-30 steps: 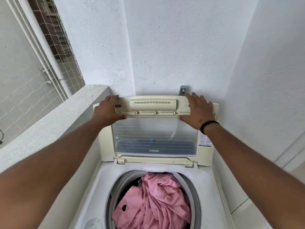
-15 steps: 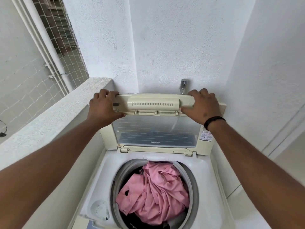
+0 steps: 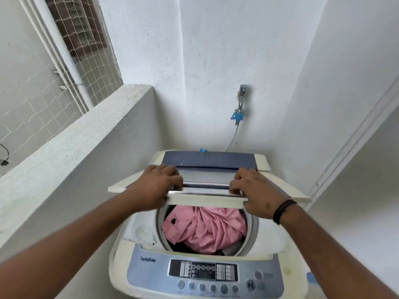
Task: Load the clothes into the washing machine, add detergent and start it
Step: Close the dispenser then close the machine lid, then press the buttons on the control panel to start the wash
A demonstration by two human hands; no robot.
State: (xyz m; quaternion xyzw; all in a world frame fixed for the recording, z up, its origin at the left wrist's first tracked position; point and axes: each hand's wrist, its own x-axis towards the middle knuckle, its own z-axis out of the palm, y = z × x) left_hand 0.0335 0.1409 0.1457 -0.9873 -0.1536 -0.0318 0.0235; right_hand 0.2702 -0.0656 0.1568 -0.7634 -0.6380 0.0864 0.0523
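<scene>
Gripping lid (image 3: pixel 207 198) front edge: left hand (image 3: pixel 155 186), right hand (image 3: pixel 254 190), fingers curled; pink clothes (image 3: pixel 205 229) in drum just below, frame centre.

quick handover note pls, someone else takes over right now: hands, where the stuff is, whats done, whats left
Left hand grips the lid near its left end; right hand grips it near the right end.
The lid is partly lowered, folded, over the back of the washing machine, not yet shut.
Pink clothes sit in the drum, something dark beneath them.
The control panel faces you at the front, untouched.
Done: clothes loaded.
No detergent container is in view, and I cannot tell whether any was added.
Left: close the lid fully, confirm detergent, press start.
</scene>
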